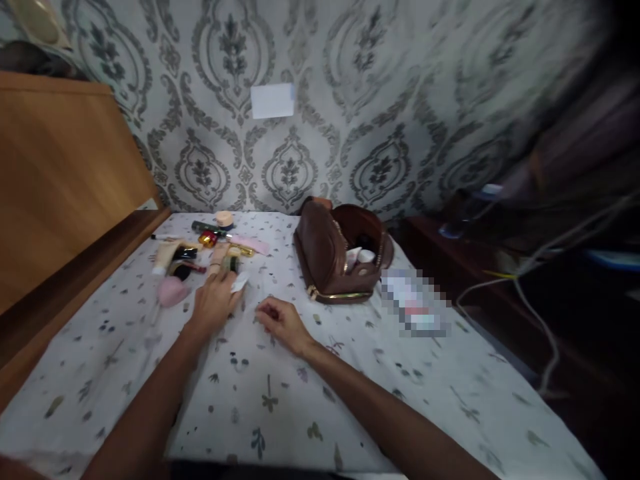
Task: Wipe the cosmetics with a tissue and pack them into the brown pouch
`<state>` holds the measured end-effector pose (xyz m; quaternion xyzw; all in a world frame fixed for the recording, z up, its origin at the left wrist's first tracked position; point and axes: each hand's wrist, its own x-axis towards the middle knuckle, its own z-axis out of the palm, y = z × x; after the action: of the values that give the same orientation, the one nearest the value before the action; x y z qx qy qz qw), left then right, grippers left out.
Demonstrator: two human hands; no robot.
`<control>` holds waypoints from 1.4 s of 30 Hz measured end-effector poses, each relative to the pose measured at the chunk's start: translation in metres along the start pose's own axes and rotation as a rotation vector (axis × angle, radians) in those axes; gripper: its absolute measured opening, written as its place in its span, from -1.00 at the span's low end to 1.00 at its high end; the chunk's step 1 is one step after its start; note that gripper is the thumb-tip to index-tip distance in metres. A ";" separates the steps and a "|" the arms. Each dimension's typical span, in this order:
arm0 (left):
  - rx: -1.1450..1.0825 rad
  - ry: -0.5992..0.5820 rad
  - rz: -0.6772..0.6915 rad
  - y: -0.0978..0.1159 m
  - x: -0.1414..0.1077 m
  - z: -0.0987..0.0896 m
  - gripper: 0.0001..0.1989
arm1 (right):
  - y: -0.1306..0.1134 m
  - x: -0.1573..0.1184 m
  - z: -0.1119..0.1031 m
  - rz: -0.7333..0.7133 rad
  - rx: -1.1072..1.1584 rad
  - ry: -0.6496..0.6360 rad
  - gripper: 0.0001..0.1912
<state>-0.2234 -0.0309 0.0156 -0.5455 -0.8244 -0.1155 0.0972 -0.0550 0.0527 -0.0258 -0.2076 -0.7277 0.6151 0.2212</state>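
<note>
My left hand (pixel 213 301) reaches into a group of cosmetics at the left of the table. A small white item (pixel 240 282) is gripped at its thumb side; its exact kind is unclear. Just beyond the fingers are a beige tube (pixel 218 255) and a dark round jar (pixel 231 263). Beside them lie a pink sponge (pixel 173 291), a cream tube (pixel 164 257) and a pink tube (pixel 250 245). My right hand (pixel 283 322) rests over the table's middle, fingers curled in, with nothing visible in them. A brown zip bag (pixel 320 250) stands open behind it, white containers inside.
A patterned white cloth (pixel 270 407) covers the table. A blurred-out pack (pixel 415 303) lies right of the bag. Along the left edge rises a wooden panel (pixel 65 167). White cables (pixel 545 320) hang at the right. Patterned wallpaper (pixel 290 153) backs the table.
</note>
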 end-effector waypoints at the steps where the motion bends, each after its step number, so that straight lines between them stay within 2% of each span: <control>1: -0.020 0.012 0.000 0.000 0.000 0.001 -0.74 | 0.000 0.000 0.000 -0.022 -0.031 0.007 -0.85; 5: -0.309 0.098 0.042 0.011 -0.002 0.006 -0.67 | 0.000 0.000 0.000 -0.137 -0.232 0.026 -0.58; 8: -0.506 0.091 0.109 0.029 -0.009 0.005 -0.61 | -0.004 -0.002 -0.002 -0.143 -0.277 0.030 -0.49; 12: -0.620 0.078 0.125 0.042 -0.014 0.002 -0.60 | -0.009 -0.005 -0.005 -0.140 -0.257 0.033 -0.56; 21: -0.705 0.053 0.048 0.041 -0.011 0.002 -0.55 | -0.005 -0.003 -0.007 -0.154 -0.208 0.035 -0.59; 27: -0.809 0.083 -0.037 0.042 -0.012 0.006 -0.49 | -0.006 -0.004 -0.008 -0.136 -0.194 0.034 -0.54; 31: -0.868 0.140 -0.184 0.038 -0.012 0.014 -0.39 | -0.009 -0.006 -0.008 -0.174 -0.226 0.016 -0.48; 35: -0.902 0.138 -0.219 0.038 -0.014 0.015 -0.35 | -0.011 -0.007 -0.009 -0.163 -0.075 0.011 -0.59; 39: -0.915 0.111 -0.182 0.043 -0.015 0.011 -0.36 | -0.035 -0.018 -0.030 -0.116 0.140 -0.012 -0.50; 40: -0.906 0.098 -0.177 0.044 -0.015 0.010 -0.36 | -0.046 -0.023 -0.040 -0.128 0.152 -0.026 -0.45; 42: -0.891 0.059 -0.168 0.045 -0.015 0.010 -0.35 | -0.074 -0.031 -0.068 -0.214 0.116 0.043 -0.42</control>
<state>-0.1763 -0.0244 0.0052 -0.4619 -0.7326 -0.4818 -0.1333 0.0074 0.0781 0.0548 -0.1286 -0.7039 0.6246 0.3128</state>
